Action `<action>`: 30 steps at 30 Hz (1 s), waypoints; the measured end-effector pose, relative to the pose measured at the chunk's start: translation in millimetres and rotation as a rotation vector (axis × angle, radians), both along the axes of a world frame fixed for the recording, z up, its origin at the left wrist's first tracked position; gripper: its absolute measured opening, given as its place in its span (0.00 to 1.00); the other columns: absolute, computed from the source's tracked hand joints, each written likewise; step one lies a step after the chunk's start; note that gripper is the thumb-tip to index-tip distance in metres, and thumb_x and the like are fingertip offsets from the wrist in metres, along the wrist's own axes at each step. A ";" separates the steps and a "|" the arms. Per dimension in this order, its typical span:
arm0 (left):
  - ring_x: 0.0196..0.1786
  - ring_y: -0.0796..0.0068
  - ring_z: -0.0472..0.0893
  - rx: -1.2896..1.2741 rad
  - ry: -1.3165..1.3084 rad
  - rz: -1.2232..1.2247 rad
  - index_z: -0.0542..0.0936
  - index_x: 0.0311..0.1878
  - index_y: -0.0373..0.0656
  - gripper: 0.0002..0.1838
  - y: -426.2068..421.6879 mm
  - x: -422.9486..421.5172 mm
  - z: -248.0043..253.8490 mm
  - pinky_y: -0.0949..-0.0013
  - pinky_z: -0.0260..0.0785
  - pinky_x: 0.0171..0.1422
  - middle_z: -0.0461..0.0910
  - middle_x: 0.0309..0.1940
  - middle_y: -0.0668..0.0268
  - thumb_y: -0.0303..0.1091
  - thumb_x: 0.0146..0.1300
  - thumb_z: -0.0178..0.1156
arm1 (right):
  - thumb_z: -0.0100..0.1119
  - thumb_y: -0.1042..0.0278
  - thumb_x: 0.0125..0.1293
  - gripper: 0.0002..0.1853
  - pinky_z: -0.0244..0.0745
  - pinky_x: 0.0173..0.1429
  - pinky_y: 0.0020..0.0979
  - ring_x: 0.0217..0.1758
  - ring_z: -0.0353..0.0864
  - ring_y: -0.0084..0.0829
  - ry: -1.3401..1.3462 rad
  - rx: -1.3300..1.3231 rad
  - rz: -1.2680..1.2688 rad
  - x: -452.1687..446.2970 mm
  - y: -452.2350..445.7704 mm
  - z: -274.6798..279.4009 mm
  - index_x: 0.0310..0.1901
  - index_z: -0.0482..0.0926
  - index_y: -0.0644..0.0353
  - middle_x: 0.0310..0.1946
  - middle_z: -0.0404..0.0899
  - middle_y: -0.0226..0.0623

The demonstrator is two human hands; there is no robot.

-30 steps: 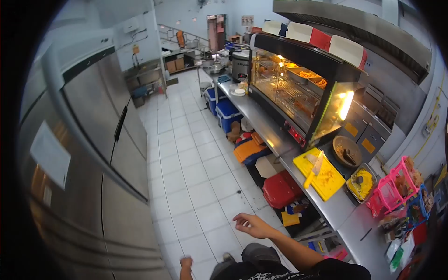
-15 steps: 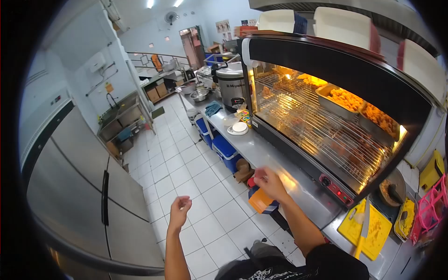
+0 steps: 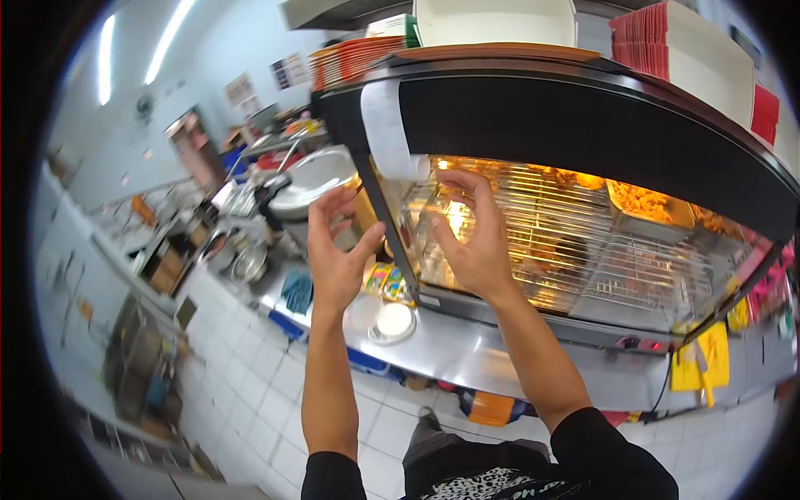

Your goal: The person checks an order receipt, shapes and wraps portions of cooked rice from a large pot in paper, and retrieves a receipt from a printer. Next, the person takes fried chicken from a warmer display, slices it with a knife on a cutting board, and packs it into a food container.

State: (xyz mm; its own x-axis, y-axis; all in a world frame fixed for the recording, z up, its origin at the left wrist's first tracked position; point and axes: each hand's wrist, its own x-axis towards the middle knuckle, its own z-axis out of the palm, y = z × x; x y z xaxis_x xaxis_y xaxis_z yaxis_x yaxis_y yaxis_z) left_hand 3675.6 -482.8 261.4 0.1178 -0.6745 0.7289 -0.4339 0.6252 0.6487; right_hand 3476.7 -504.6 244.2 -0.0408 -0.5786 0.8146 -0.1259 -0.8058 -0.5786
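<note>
My left hand (image 3: pixel 337 250) is raised at the left end of the glass-fronted food warmer (image 3: pixel 542 125), its curved fingers and thumb apart with nothing between them. Level with it, my right hand (image 3: pixel 479 237) is held before the lit glass, thumb and fingers also spread and empty. Close above the hands, a white paper strip (image 3: pixel 385 125) hangs down the warmer's black front and curls at its lower end. Wire racks (image 3: pixel 542 250) show behind the glass, with a tray of orange-brown fried pieces (image 3: pixel 640 202) at the upper right. Whether either hand touches the warmer, I cannot tell.
Stacked red-edged boxes (image 3: pixel 642 46) stand on top of the warmer. A large cooker (image 3: pixel 312 179), metal bowls (image 3: pixel 250 262), a blue cloth (image 3: pixel 297 292) and a round white lid (image 3: pixel 393 321) are on the steel counter. At right lies a yellow cutting board (image 3: pixel 687 371).
The view has turned right and closer to the warmer. Both hands have risen from above the floor and counter to the warmer's left end, with fingers spread wider.
</note>
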 end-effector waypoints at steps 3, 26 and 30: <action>0.53 0.72 0.79 -0.021 -0.005 -0.187 0.69 0.64 0.38 0.35 -74.4 7.9 17.1 0.66 0.68 0.57 0.82 0.53 0.60 0.29 0.55 0.75 | 0.66 0.81 0.57 0.37 0.67 0.72 0.40 0.65 0.75 0.39 -0.066 -0.004 -0.068 37.4 -31.0 16.0 0.67 0.61 0.64 0.60 0.75 0.48; 0.34 0.80 0.84 0.491 0.084 -0.952 0.86 0.39 0.32 0.06 -123.8 5.4 5.6 0.73 0.75 0.39 0.88 0.32 0.63 0.26 0.62 0.70 | 0.60 0.73 0.73 0.08 0.73 0.39 0.22 0.36 0.78 0.14 -0.541 0.399 -0.199 109.8 -22.2 -36.2 0.45 0.81 0.70 0.32 0.85 0.34; 0.33 0.80 0.83 0.507 0.073 -0.936 0.85 0.38 0.33 0.06 -123.6 1.6 6.4 0.72 0.73 0.38 0.86 0.31 0.64 0.26 0.61 0.70 | 0.59 0.73 0.72 0.06 0.68 0.36 0.29 0.29 0.76 0.18 -0.426 0.381 -0.482 114.5 -26.4 -41.6 0.41 0.82 0.67 0.28 0.83 0.34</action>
State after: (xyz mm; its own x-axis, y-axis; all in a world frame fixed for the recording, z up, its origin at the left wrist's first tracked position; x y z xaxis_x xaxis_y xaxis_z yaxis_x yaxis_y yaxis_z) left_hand 3677.2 -606.4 267.8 -0.5724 -0.7415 0.3499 0.1299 0.3393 0.9317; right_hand 3591.2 -531.0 202.7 -0.6286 -0.6556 0.4183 -0.1168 -0.4522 -0.8842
